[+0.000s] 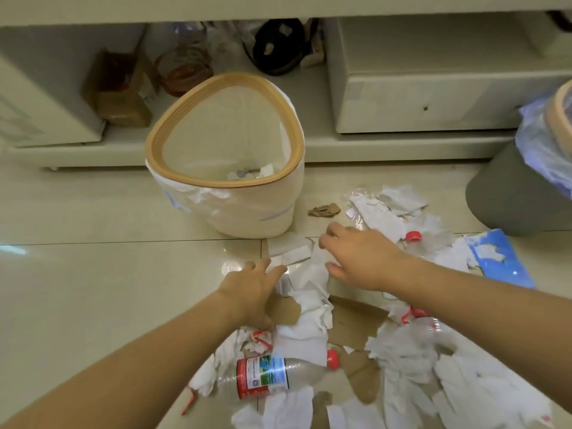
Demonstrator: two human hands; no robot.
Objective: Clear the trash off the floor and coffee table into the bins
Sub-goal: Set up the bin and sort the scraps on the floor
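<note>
A white bin [253,212] with a wooden rim stands on the floor ahead, a few paper scraps inside. Torn white paper [309,274] lies scattered in front of it, over brown cardboard [356,320]. My left hand [250,289] hovers over the left edge of the paper pile, fingers spread. My right hand [359,258] reaches over the same paper from the right, fingers apart, nothing gripped. A clear plastic bottle [272,376] with a red label and red cap lies on its side nearer me. A second red-capped bottle [414,238] lies past my right hand.
A grey bin [507,199] with a bluish bag stands at the right edge. A blue sheet [501,258] lies beside it. A small brown scrap [325,209] lies by the white bin. A low white cabinet shelf [216,144] with clutter runs behind.
</note>
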